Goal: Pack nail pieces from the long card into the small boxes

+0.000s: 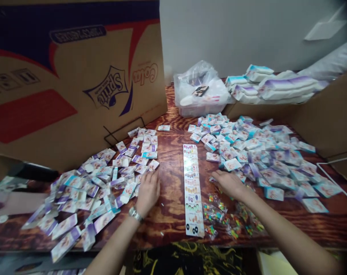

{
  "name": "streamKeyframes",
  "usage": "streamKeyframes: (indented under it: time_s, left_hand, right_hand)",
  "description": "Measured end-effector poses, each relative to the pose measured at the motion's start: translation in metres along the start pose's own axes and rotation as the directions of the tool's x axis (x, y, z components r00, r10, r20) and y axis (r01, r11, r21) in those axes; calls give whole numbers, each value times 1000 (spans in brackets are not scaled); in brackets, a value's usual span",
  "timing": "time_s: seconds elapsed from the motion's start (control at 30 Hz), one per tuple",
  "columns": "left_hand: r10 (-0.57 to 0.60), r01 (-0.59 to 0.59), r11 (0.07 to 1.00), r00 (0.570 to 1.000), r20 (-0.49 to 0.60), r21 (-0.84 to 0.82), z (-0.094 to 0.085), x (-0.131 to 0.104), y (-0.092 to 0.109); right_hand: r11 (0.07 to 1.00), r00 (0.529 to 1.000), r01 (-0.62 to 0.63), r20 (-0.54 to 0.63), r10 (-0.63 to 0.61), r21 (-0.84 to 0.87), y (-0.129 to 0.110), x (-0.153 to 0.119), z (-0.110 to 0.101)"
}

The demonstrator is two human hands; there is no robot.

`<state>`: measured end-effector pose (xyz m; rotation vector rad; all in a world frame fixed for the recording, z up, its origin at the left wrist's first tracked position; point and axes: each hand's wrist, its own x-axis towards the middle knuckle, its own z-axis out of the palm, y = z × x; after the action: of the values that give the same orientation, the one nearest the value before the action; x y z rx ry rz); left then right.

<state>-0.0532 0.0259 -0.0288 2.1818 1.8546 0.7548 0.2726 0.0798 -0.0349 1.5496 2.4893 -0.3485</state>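
My left hand (149,193), with a metal watch (135,214) on its wrist, lies at the right edge of a pile of small white, purple and blue boxes (103,191). Its fingers stretch forward against the nearest boxes, with nothing visible in its grasp. My right hand (229,185) is pinched at the near left edge of the larger box pile (253,147). A small shiny bit shows at its fingertips, too blurred to name. Just below it lie clear packets of colourful little pieces (215,214). Between my hands rests a long white strip (191,187) with rows of coloured pictures.
A big printed cardboard box (76,76) stands behind the left pile. At the back sits a plastic tub (202,109) with a clear bag. Soft white packs (288,86) lie on another carton (319,114) at the right. The reddish wooden table (173,152) ends close to my lap.
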Motion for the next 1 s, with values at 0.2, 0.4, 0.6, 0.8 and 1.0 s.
streamKeyframes:
  time_s: [0.2,0.4,0.6,0.8,1.0]
  left_hand:
    - [90,-129,919,989,120,373,12,52,-29]
    - [106,-180,893,975,196,413,14,59,-23]
    - [120,-162,915,984,135,368,-13,53,2]
    - [-75,85,920,996,43,-382,-27,42,19]
    - [-259,498,207,858,444,-842,-27,22,38]
  right_hand:
    - [990,991,6,-137,13,138,-12,-9,-15]
    - [819,981,80,-190,36,568,-24,-22,-30]
    - [604,984,141,-175,-2,785,-32,-23,-28]
    - [472,987,160,-153,-54,867,-41,-16,-28]
    - [462,981,190,-151,-119,866,-56,-20,-36]
